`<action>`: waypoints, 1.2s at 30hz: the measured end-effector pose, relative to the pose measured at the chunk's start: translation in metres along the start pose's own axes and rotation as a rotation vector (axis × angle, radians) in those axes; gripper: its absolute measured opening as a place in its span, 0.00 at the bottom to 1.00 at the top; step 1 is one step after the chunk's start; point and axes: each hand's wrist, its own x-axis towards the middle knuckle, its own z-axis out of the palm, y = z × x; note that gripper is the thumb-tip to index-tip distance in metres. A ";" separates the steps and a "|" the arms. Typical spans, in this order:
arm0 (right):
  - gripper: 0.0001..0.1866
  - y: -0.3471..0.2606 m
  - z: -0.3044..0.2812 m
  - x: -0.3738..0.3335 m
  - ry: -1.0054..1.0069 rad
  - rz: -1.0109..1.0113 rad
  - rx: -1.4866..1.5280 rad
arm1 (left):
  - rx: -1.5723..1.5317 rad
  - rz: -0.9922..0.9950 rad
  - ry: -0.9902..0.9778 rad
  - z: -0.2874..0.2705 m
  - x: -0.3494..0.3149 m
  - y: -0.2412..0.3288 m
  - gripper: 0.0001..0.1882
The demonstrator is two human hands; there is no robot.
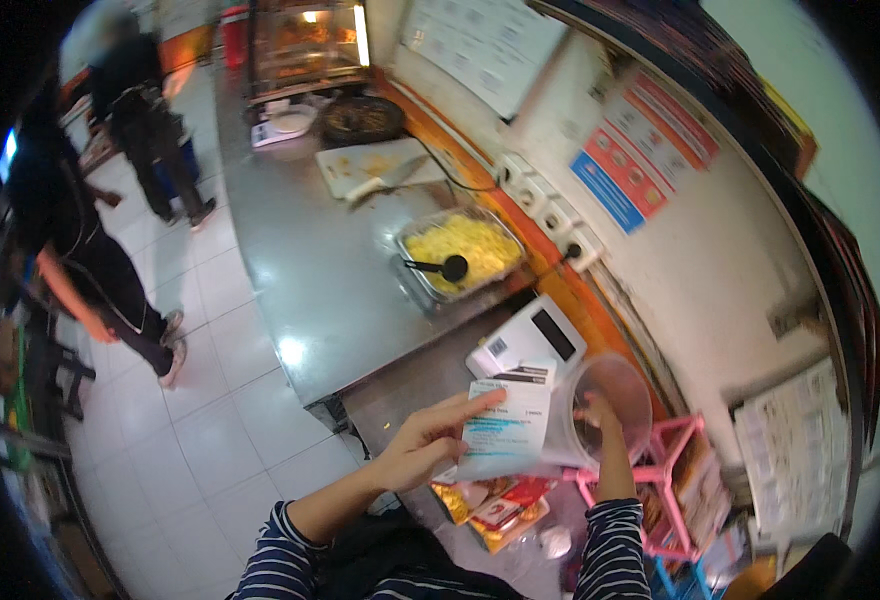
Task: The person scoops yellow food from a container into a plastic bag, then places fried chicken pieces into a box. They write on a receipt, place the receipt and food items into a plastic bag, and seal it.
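Observation:
My left hand (430, 440) is closed on a translucent plastic container, with the fingers and thumb at a white printed label (505, 425) that has blue marks. The container (632, 385) is tilted on its side, its round mouth toward the right. My right hand (597, 408) reaches into that mouth; its fingers are too small and blurred to tell whether they grip anything. Just beyond the container lies a white scale (528, 340) with a dark display. Below my hands are red and yellow packets (495, 508) on the counter.
A foil tray (415, 285) of yellow food holds a black ladle (452, 268). Farther back lie a knife (365, 188) and a cutting board (335, 170). A pink rack (675, 490) stands at the right. Two people (135, 90) (80, 230) stand on the left floor.

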 end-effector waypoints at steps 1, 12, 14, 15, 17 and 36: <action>0.17 0.011 0.017 0.009 -0.136 -0.101 -0.069 | -0.014 -0.002 0.030 0.001 -0.001 0.005 0.34; 0.21 0.019 0.085 0.053 -0.480 -0.277 -0.527 | -0.053 0.012 0.230 0.008 -0.011 0.016 0.36; 0.22 0.020 0.065 0.049 -0.306 -0.246 -0.420 | -0.103 0.019 0.251 0.010 -0.013 0.019 0.36; 0.21 0.022 0.054 0.042 -0.193 -0.185 -0.314 | -0.131 0.027 0.252 0.010 -0.013 0.019 0.36; 0.19 0.022 0.033 0.028 0.050 -0.155 -0.132 | -0.158 -0.014 0.271 0.011 -0.014 0.020 0.39; 0.19 -0.005 -0.004 -0.108 0.672 0.403 0.757 | 0.859 -0.236 -0.421 0.005 -0.058 -0.217 0.39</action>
